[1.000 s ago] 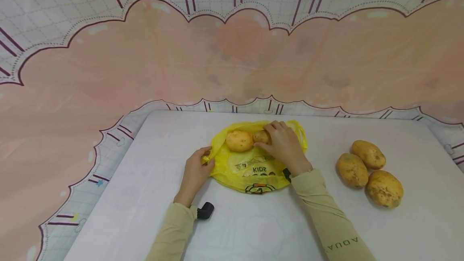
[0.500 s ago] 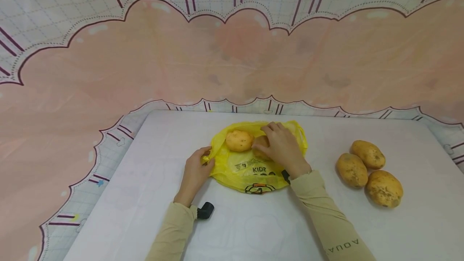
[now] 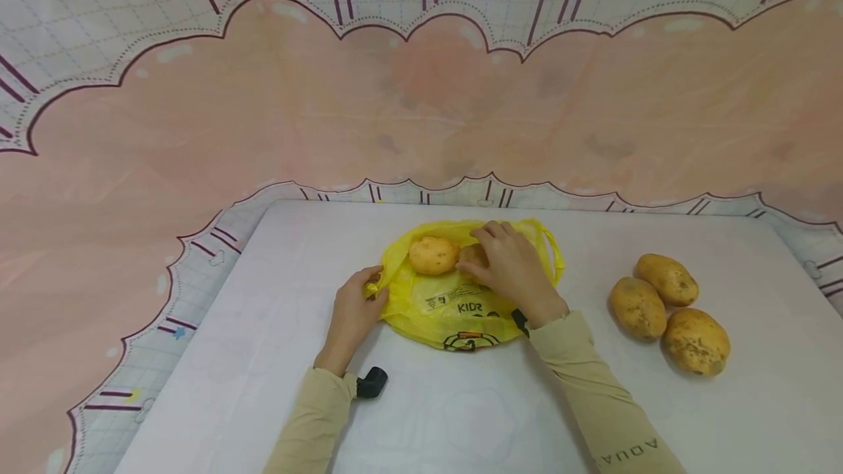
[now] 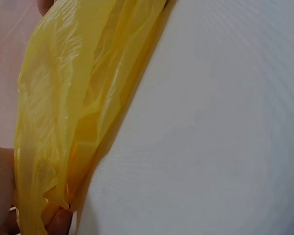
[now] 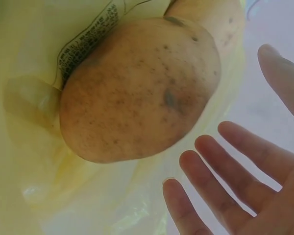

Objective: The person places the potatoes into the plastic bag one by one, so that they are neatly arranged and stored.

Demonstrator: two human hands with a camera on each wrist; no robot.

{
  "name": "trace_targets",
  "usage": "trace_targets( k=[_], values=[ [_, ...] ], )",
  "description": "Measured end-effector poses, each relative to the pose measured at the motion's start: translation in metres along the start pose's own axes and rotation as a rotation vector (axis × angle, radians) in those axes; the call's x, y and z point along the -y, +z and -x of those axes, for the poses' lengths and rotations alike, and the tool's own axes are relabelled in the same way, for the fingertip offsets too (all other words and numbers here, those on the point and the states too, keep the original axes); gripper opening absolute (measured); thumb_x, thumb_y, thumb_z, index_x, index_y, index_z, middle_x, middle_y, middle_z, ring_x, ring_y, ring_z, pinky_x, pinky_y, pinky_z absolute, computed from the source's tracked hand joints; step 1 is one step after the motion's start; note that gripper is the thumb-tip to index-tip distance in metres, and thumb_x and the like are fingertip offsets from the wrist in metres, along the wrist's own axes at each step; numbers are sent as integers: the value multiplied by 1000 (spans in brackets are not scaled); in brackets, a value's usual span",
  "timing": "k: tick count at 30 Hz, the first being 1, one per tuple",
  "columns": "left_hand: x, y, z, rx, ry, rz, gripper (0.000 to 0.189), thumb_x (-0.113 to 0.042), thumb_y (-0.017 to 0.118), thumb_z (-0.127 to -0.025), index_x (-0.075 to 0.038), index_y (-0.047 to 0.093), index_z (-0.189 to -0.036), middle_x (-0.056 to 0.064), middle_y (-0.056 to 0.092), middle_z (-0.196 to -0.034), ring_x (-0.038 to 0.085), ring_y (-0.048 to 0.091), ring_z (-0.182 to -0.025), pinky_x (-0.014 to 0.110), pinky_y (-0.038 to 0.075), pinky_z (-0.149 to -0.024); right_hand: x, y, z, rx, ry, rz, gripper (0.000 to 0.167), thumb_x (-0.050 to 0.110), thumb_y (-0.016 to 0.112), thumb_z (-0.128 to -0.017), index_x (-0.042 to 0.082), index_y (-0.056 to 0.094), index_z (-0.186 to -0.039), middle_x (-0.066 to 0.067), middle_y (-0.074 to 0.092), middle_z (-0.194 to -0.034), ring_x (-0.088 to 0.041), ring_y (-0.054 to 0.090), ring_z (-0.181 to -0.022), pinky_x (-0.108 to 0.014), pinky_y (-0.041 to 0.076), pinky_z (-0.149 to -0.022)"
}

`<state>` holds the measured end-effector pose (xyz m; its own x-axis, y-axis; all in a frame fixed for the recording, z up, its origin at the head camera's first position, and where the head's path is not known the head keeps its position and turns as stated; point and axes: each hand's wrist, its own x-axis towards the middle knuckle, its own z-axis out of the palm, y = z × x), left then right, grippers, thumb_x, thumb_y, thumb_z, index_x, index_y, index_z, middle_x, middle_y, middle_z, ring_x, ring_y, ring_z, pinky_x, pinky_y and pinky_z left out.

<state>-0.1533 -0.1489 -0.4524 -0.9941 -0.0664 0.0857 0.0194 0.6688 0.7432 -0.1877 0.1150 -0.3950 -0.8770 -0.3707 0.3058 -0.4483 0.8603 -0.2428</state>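
Observation:
A yellow plastic bag (image 3: 421, 320) with dark print lies on the white table, its mouth spread wide. One potato (image 3: 433, 255) sits inside; beside it is a second potato (image 3: 472, 263), partly hidden by my right hand (image 3: 516, 262). The right wrist view shows that potato (image 5: 142, 93) resting against the bag, with my fingers (image 5: 210, 191) extended and apart from it. My left hand (image 3: 352, 317) holds the bag's left edge; in the left wrist view its fingertips (image 4: 59, 223) and thumb pinch the thin plastic (image 4: 49, 98).
To the right on the table (image 3: 448, 415) lies a group of three potatoes (image 3: 695, 342), close together. A small black device (image 3: 372, 382) sticks out from my left wrist. Patterned cloth (image 3: 408, 123) hangs behind the table's far edge.
The potato under my right hand has come to rest lower in the bag, beside the first one, and my right fingers have let go of it. My left hand keeps its place.

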Motion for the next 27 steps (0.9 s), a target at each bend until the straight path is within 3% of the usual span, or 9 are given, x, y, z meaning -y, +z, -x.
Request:
trace_targets(
  k=[6, 21, 27],
  values=[
    [0, 0, 0, 6, -10, -2, 43, -10, 67, -92, -3, 59, -133, 17, 65, -123, 33, 58, -118, 48, 45, -106, 2, -7, 2, 17, 2, 2, 57, 47, 71, -88, 2, 66, -122, -15, 65, -118, -32, 58, -110, -46, 51, -95],
    [2, 1, -2, 6, 5, -1, 42, -10, 68, -91, -3, 60, -132, 16, 65, -121, 32, 58, -118, 46, 46, -105, 1, -19, 11, -62, -45, 4, 53, 43, 72, -89, 1, 67, -120, -15, 67, -113, -32, 61, -105, -45, 53, -90],
    [1, 1, -1, 2, 15, -6, 43, -8, 68, -91, -1, 60, -132, 18, 66, -121, 33, 59, -117, 47, 47, -103, 0, -23, 16, -52, -39, 1, 52, 42, 73, -89, 1, 67, -121, -15, 66, -116, -32, 60, -106, -46, 52, -92]
  ],
)
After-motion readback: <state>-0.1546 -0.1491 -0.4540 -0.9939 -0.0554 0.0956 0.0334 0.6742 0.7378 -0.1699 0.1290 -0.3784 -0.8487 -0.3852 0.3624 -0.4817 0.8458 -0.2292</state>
